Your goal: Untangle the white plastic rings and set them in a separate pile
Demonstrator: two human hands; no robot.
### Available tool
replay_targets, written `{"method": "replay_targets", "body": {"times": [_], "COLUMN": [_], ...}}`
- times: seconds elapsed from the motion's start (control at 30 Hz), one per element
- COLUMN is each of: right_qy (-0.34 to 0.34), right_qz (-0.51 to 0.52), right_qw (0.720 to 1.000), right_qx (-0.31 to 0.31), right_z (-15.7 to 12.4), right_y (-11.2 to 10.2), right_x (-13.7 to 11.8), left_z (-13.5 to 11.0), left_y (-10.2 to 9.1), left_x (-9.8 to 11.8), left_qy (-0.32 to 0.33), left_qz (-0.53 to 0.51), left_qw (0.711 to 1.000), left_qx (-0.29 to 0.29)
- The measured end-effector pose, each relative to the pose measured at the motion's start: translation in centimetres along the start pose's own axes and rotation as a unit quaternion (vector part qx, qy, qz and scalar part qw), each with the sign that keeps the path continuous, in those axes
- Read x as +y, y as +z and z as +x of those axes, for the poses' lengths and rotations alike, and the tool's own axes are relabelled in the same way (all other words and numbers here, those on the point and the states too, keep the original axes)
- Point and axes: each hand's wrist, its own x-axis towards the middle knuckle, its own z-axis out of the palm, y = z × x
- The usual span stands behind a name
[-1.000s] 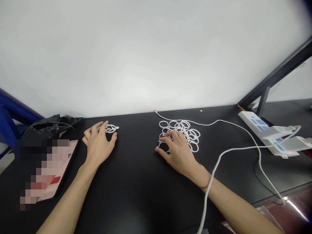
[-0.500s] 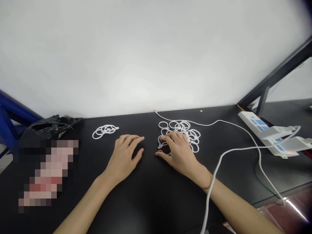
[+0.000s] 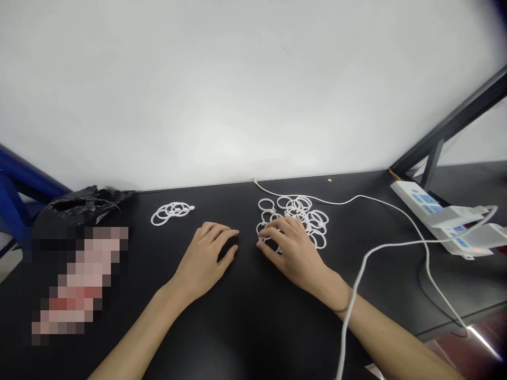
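A pile of white curtain rings (image 3: 318, 219) lies on the black table (image 3: 237, 327), right of the middle. At its near left edge my right hand (image 3: 291, 250) pinches one ring by its small eyelet (image 3: 260, 240), between thumb and fingertips; much of that ring is hidden under the hand. My left hand (image 3: 206, 258) hovers over the table, thumb and fingers apart, holding nothing. A smaller cluster of white rings (image 3: 160, 215) lies beyond it to the left.
A white cable (image 3: 380, 246) loops across my right forearm. On the right lies a power strip (image 3: 428, 208) with plugged-in adapters. Black plastic (image 3: 79, 205) and a pixelated patch (image 3: 83, 274) are at the left, a white wall (image 3: 245, 95) behind.
My right thumb and fingertips have closed on the eyelet of a ring at the pile's left edge. My left hand has shifted slightly right, still open.
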Motion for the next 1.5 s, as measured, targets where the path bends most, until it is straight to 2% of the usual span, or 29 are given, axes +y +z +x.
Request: {"method": "replay_targets", "body": {"times": [0.13, 0.33, 0.53, 0.7, 0.83, 0.93, 1.03, 1.13, 1.27, 1.4, 1.5], "right_qy": [-0.010, -0.014, 0.006, -0.012, 0.025, 0.049, 0.068, 0.049, 0.022, 0.040, 0.043], "right_qz": [0.082, 0.242, 0.238, 0.254, 0.293, 0.328, 0.326, 0.263, 0.107, 0.021, -0.001], "right_qw": [0.996, 0.969, 0.970, 0.967, 0.956, 0.943, 0.943, 0.963, 0.993, 0.998, 0.999], "right_qx": [0.030, 0.052, 0.058, 0.014, 0.007, 0.006, 0.014, 0.032, 0.050, 0.043, 0.030], "right_z": [-0.2, -0.6, -0.6, -0.7, -0.4, -0.2, -0.3, -0.4, -0.2, -0.1, -0.2], "right_y": [0.0, 0.6, 0.7, 0.8, 0.3, 0.1, 0.3, 0.7, 0.7, 0.6, 0.8], "right_x": [-0.6, -1.8, -1.8, -1.6, -1.5, -1.6, -1.6, -1.6, -0.9, -0.1, 0.1], "left_z": [-0.2, -0.6, -0.5, -0.4, -0.3, -0.4, -0.4, -0.3, 0.5, 1.6, 2.0], "left_y": [-0.2, -0.1, 0.2, 0.1, 0.1, 0.2, 0.3, 0.3, 0.1, -0.4, -0.7], "left_x": [1.3, 3.3, 3.2, 2.9, 2.8, 2.9, 2.9, 2.2, -0.5, -4.1, -5.7], "left_qy": [0.016, 0.045, 0.032, 0.068, 0.097, 0.100, 0.098, 0.066, -0.047, -0.113, -0.185], "left_qz": [-0.023, -0.085, -0.107, -0.093, -0.091, -0.091, -0.088, -0.069, 0.007, 0.119, 0.161], "left_qw": [1.000, 0.995, 0.994, 0.993, 0.991, 0.991, 0.991, 0.995, 0.995, 0.974, 0.954], "left_qx": [-0.011, -0.037, -0.010, -0.005, -0.007, 0.005, 0.008, 0.020, 0.089, 0.154, 0.170]}}
